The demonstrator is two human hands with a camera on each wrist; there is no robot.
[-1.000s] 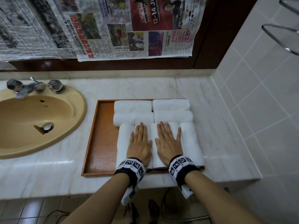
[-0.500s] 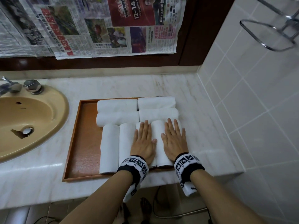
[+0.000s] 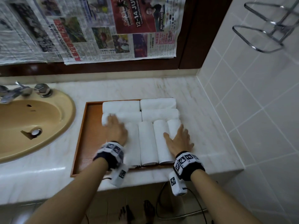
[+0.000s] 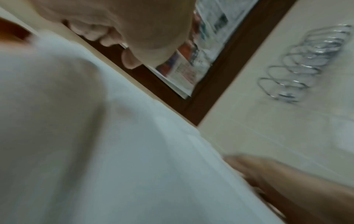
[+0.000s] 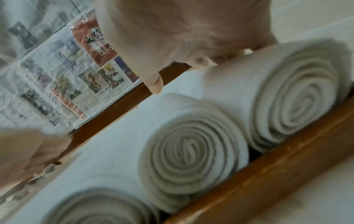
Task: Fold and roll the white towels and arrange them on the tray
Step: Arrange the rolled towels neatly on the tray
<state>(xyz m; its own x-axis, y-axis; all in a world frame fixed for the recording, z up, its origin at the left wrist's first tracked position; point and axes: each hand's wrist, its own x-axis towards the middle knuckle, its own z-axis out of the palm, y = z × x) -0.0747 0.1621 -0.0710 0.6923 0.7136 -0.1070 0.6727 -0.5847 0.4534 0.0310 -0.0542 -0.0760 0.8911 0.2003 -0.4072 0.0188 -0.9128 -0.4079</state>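
Note:
A wooden tray (image 3: 90,135) on the marble counter holds several rolled white towels. Two pairs lie crosswise at the back (image 3: 157,103), and a front row lies lengthwise (image 3: 146,143). My left hand (image 3: 114,128), blurred, rests flat on the left end of the front row, its fingers reaching the crosswise roll (image 3: 126,116) behind. My right hand (image 3: 178,139) lies flat with spread fingers on the rightmost roll (image 3: 174,126). The right wrist view shows the spiral roll ends (image 5: 191,151) against the tray rim (image 5: 268,174). In the left wrist view, blurred white towel (image 4: 114,151) fills the picture.
A beige sink (image 3: 32,120) with a chrome tap (image 3: 14,92) is set into the counter left of the tray. Newspaper (image 3: 113,29) covers the wall behind. A tiled wall (image 3: 258,110) with a chrome rack (image 3: 267,29) closes the right side.
My hands have moved apart from the middle rolls. The left went to the left end of the front row, the right to the rightmost roll.

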